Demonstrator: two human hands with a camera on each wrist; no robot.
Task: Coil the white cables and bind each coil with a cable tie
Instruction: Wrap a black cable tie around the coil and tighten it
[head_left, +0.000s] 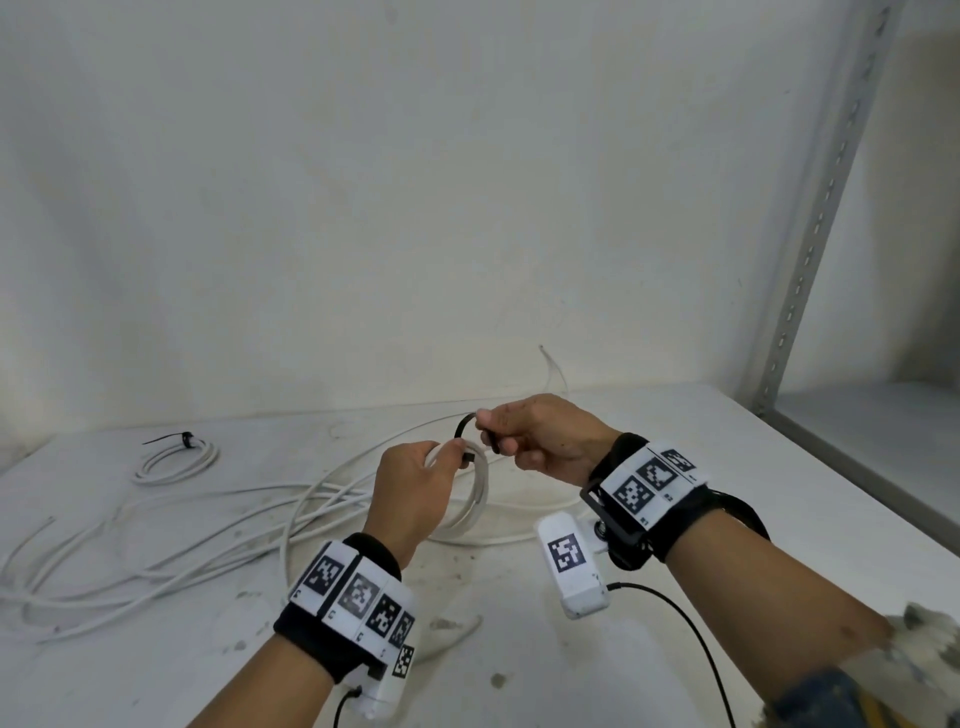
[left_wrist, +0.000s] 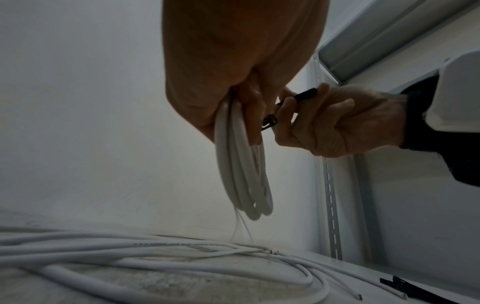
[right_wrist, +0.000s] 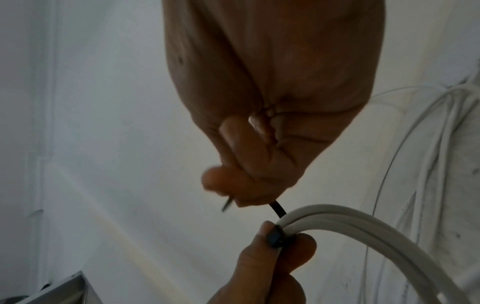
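Left hand (head_left: 410, 499) grips a white coil (head_left: 475, 499), raised above the table (head_left: 675, 649) near its centre, with the fingers curled round the strands and the loops hanging below. A black tie (head_left: 464, 426) arcs over the top of the coil. The tie's head sits against the left thumb and the coil in the right wrist view. Right hand (head_left: 540, 441), just right of the coil, pinches the tie's strap between thumb and fingers. Loose cables (head_left: 156, 561) sprawl across the table to the left. A bound coil (head_left: 174, 460) with a black tie lies far left. Spare ties (left_wrist: 405, 289) lie on the table at right.
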